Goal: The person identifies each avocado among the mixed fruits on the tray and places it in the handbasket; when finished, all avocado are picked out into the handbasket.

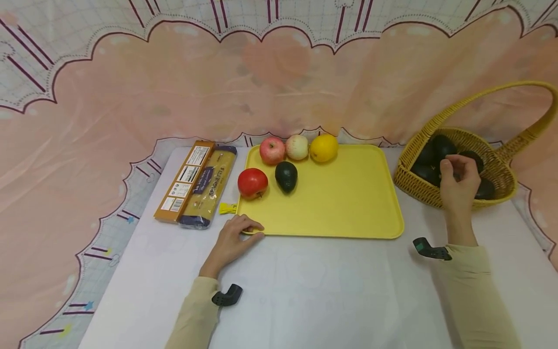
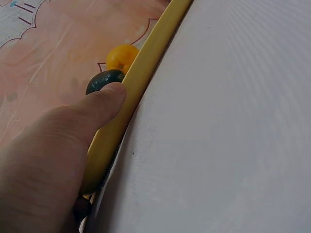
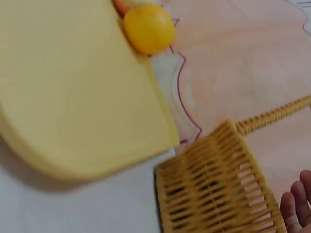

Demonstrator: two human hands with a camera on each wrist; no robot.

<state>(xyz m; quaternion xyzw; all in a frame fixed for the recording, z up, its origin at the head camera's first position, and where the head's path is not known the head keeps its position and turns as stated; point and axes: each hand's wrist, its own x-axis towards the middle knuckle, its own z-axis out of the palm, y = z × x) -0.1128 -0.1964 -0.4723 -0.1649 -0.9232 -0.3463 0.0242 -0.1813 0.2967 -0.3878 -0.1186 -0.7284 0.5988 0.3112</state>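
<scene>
At the front left corner of the yellow tray (image 1: 340, 203), my left hand (image 1: 233, 240) grips the rim, its thumb (image 2: 109, 99) along the outer side. My right hand (image 1: 461, 182) is over the wicker basket (image 1: 418, 186), thumb and fingers loosely bent with a gap between them. Several dark avocados (image 1: 443, 147) lie in the basket under and around it. On the tray are a dark green avocado (image 1: 286, 177), a red apple (image 1: 253, 183), a pink apple (image 1: 272, 150), a pale round fruit (image 1: 297, 147) and a yellow lemon (image 1: 324, 148).
Left of the tray lie a spaghetti pack (image 1: 209, 186) and a brown carton (image 1: 185, 182), side by side. A small yellow tab (image 1: 227, 208) is by the tray's left edge. The basket's tall handle (image 1: 492, 92) arches up at the right. A patterned cloth (image 1: 279, 87) hangs behind.
</scene>
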